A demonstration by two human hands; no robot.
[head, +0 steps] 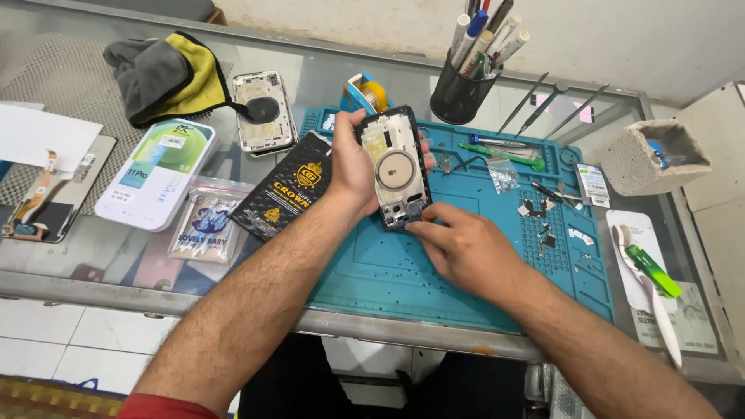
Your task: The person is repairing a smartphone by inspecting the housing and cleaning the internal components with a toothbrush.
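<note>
My left hand (353, 167) grips an opened phone housing (394, 167) by its left edge, holding it tilted above the teal work mat (388, 271). Inside the black-framed housing I see a round coil ring and pale parts. My right hand (462, 244) rests on the mat just below and to the right, its fingertips touching the housing's lower end. Whether something small sits between those fingertips is hidden.
A second phone housing (264, 112) lies behind a black packet (283, 194). Left are a boxed screen protector (155, 174), a grey-yellow cloth (167, 74) and a small bag (203, 225). A pen holder (460, 93), tweezers (543, 105), a green-handled tool (504, 155), small parts (543, 209) and a tape roll (369, 93) surround the mat.
</note>
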